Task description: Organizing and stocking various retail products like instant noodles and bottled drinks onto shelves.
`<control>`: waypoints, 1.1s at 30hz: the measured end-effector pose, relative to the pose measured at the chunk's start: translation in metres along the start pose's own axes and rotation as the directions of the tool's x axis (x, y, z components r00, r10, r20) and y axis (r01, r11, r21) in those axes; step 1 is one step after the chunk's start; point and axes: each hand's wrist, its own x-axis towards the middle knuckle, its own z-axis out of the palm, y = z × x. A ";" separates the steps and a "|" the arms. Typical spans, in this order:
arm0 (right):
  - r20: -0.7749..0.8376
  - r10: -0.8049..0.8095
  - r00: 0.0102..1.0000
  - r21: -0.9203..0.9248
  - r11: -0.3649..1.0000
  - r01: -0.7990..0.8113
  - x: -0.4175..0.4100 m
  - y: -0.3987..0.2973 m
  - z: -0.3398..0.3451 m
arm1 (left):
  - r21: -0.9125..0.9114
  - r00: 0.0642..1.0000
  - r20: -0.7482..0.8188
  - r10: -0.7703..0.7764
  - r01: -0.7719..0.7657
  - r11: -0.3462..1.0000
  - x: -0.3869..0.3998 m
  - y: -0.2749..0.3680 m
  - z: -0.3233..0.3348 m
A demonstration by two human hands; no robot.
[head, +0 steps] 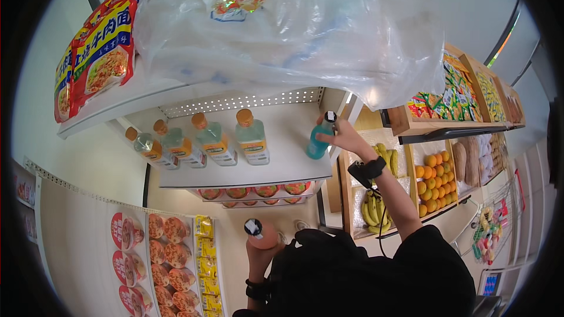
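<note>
My right hand [347,135] is closed around a bottle of blue drink [316,144] with a dark cap. The bottle is at the right end of a white metal shelf [287,169], tilted in the view; whether its base rests there I cannot tell. Lower down, in front of the shelf, my left hand [257,256] grips a bottle of pink drink [265,237], its dark cap facing up. Several clear bottles with orange caps, one of them a clear bottle [252,141] nearest the middle, stand in a row to the left on the same shelf.
Overhead, a large translucent plastic bag [286,48] covers the top shelf beside red noodle packets [103,48]. Bowls of instant noodles [266,191] sit below. To the right are bananas [374,211], oranges [436,182] in wooden bins, and a wire shopping cart [495,224]. A cable hangs from my right wrist.
</note>
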 end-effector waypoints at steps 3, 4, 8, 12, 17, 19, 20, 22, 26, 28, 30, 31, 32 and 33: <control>0.026 -0.070 0.997 -0.044 0.997 0.071 -0.006 0.005 -0.007 | 0.039 0.992 0.083 0.094 -0.098 0.994 0.017 -0.002 0.008; 0.039 -0.049 0.998 -0.088 0.995 0.052 -0.006 0.004 -0.008 | 0.017 0.990 0.094 0.105 -0.107 0.994 0.022 -0.008 0.012; -0.007 -0.027 1.000 -0.315 0.949 0.024 -0.007 -0.005 -0.008 | -0.080 0.985 0.139 0.098 -0.088 0.993 0.030 0.006 0.025; -0.123 -0.089 0.988 -0.464 0.885 0.022 -0.008 -0.015 0.000 | -0.140 0.990 0.113 0.088 -0.072 0.988 0.028 0.029 0.032; -0.228 -0.362 0.904 -0.514 0.833 0.204 -0.003 0.017 0.001 | -0.040 0.980 0.141 0.143 -0.139 0.989 0.031 0.026 0.032; -0.129 -0.147 0.981 -0.356 0.930 0.092 -0.001 0.001 0.000 | -0.022 0.982 0.105 0.156 -0.155 0.988 0.033 0.020 0.028; 0.002 0.064 0.998 -0.216 0.974 -0.062 -0.001 -0.006 -0.001 | -0.005 0.981 0.080 0.174 -0.174 0.985 0.034 0.018 0.027; -0.016 0.055 0.998 -0.232 0.971 -0.057 -0.002 -0.008 -0.003 | -0.033 0.977 0.125 0.175 -0.172 0.985 0.043 0.021 0.031; -0.060 -0.112 0.992 -0.323 0.942 0.087 -0.008 -0.017 -0.008 | -0.106 0.970 0.199 0.138 -0.119 0.987 0.071 0.018 0.048; 0.051 -0.040 0.998 -0.476 0.877 0.060 -0.027 -0.023 -0.019 | -0.070 0.963 0.222 0.151 -0.139 0.988 0.092 0.014 0.055; 0.153 0.050 0.987 -0.616 0.786 0.056 -0.031 -0.043 -0.025 | -0.032 0.958 0.243 0.155 -0.152 0.988 0.109 0.014 0.063; 0.240 0.137 0.961 -0.481 0.876 -0.005 -0.030 -0.062 -0.030 | 0.007 0.959 0.237 0.157 -0.163 0.987 0.117 0.015 0.067; 0.328 0.217 0.919 -0.347 0.933 -0.096 -0.031 -0.076 -0.034 | 0.042 0.957 0.245 0.159 -0.174 0.984 0.124 0.015 0.074; 0.330 0.217 0.919 -0.345 0.934 -0.096 -0.033 -0.088 -0.033 | 0.044 0.957 0.244 0.156 -0.172 0.984 0.130 0.018 0.080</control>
